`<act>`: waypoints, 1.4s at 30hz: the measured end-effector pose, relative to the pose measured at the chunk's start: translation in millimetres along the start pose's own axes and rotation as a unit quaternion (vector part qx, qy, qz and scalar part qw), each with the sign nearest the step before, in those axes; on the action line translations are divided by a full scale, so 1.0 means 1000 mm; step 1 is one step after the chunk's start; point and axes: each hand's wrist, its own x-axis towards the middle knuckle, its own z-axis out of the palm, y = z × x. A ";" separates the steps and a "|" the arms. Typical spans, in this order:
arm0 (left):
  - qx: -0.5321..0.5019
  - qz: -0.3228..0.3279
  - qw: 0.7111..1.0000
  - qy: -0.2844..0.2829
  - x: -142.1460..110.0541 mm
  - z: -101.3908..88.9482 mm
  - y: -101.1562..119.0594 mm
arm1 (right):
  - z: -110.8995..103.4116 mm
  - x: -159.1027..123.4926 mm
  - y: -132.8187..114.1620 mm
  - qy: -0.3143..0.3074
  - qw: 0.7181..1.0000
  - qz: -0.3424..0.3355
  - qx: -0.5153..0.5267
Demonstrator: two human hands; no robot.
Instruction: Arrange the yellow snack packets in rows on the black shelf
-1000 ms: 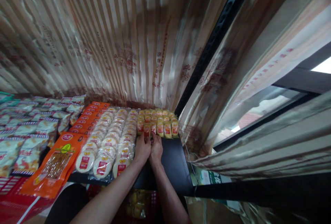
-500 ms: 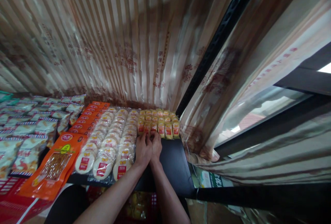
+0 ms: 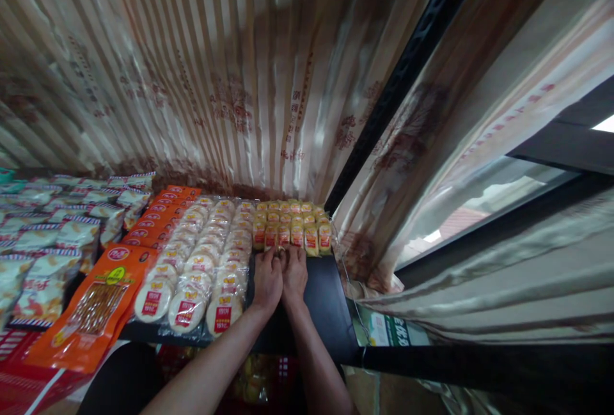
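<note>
Both hands rest close together over the dark shelf, at the front of several rows of small yellow snack packets with red labels. My left hand has its fingers curled, beside the clear-wrapped round white crackers. Just to its right, my right hand is curled too, its fingertips against or just before the front packets. A small yellowish bit shows between the fingertips; whether it is a held packet is hidden.
Orange packs of brown sticks and white snack bags stand in rows to the left. A red basket is below them. Behind hangs a striped curtain. A black perforated post rises at the shelf's right corner, near a thin wire.
My hands have drawn slightly back from the yellow packets, and their fingertips have parted a little. The view has shifted slightly; the rows of packets look the same.
</note>
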 end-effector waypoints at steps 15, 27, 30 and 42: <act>0.003 0.105 0.994 0.041 -0.009 0.020 -0.026 | -0.005 0.005 0.007 0.021 0.999 0.044 -0.023; 0.021 0.126 0.991 0.031 -0.009 0.021 -0.031 | -0.001 0.003 0.009 0.043 0.998 0.036 -0.041; 0.025 0.121 0.992 0.026 -0.009 0.021 -0.029 | 0.000 0.003 0.011 0.033 0.999 0.034 -0.028; 0.041 0.119 0.992 0.025 -0.010 0.018 -0.026 | 0.001 0.004 0.012 0.039 0.997 0.035 -0.054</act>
